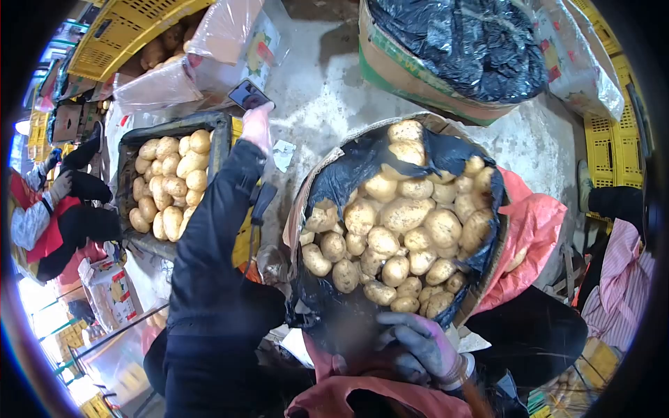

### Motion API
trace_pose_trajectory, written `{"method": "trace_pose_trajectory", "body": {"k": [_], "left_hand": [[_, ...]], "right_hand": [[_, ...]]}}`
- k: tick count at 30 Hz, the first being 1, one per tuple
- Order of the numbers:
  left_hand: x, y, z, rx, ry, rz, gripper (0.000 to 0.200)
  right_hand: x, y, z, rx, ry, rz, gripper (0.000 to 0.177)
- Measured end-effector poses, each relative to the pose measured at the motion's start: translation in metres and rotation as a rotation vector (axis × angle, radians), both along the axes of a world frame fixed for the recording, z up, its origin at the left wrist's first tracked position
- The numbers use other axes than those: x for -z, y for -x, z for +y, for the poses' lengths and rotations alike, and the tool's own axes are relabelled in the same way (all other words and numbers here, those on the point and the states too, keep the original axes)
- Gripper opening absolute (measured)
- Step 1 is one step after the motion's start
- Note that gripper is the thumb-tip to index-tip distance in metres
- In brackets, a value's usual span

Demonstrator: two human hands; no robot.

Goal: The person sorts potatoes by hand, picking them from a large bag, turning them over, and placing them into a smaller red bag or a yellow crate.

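Observation:
My left hand (pixel 258 127), in a pinkish glove, reaches forward with the arm extended and grips a smartphone (pixel 248 95) with a dark screen. Below it on the left stands a dark-rimmed crate (pixel 224 143) of potatoes (pixel 174 187). In front of me is a cardboard box (pixel 298 209) lined with black plastic, heaped with pale potatoes (pixel 404 215), some with soil on them. My right hand (pixel 426 348), in a grey and pink glove, hovers by the box's near edge. Its fingers are loosely bent and apart, with nothing visible in them.
A large box (pixel 418 80) covered in black plastic stands at the far side. Yellow crates (pixel 132 31) are stacked at the upper left. Red plastic (pixel 536 226) hangs over the potato box's right side. Another person (pixel 63 216) sits at left; a striped sleeve (pixel 620 285) shows at right.

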State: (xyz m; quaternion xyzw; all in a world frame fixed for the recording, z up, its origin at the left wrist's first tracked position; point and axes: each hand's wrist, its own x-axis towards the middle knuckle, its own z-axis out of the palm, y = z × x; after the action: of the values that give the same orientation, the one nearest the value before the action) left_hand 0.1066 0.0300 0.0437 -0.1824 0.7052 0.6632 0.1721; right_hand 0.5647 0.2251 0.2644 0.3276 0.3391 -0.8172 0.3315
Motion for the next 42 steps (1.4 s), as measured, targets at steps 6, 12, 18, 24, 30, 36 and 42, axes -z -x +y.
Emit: {"method": "trace_pose_trajectory", "body": {"k": [6, 12, 18, 24, 30, 36, 42], "left_hand": [[-0.159, -0.169, -0.019, 0.304, 0.132, 0.250, 0.050], [-0.261, -0.380, -0.001, 0.937, -0.406, -0.187, 0.045], [-0.248, -0.491, 0.012, 0.961, -0.551, -0.327, 0.084], [-0.258, -0.470, 0.021, 0.742, -0.527, -0.259, 0.046], [-0.237, -0.423, 0.029, 0.294, -0.728, -0.200, 0.037], [-0.228, -0.421, 0.027, 0.455, -0.535, -0.162, 0.052], [-0.227, -0.430, 0.033, 0.530, -0.455, 0.147, 0.057]], "right_hand": [[-0.044, -0.025, -0.004, 0.180, -0.063, 0.093, 0.033], [-0.057, -0.061, -0.007, 0.498, -0.320, 0.340, 0.034], [-0.032, -0.083, -0.003, 0.791, -0.175, 0.325, 0.034], [0.006, -0.058, 0.034, 0.606, -0.607, 0.554, 0.027], [-0.036, -0.050, 0.016, 0.136, -1.307, 0.862, 0.050], [0.004, -0.056, -0.011, 0.074, -0.846, 0.652, 0.031], [0.001, -0.046, -0.017, 0.121, -0.891, 0.803, 0.025]]}}
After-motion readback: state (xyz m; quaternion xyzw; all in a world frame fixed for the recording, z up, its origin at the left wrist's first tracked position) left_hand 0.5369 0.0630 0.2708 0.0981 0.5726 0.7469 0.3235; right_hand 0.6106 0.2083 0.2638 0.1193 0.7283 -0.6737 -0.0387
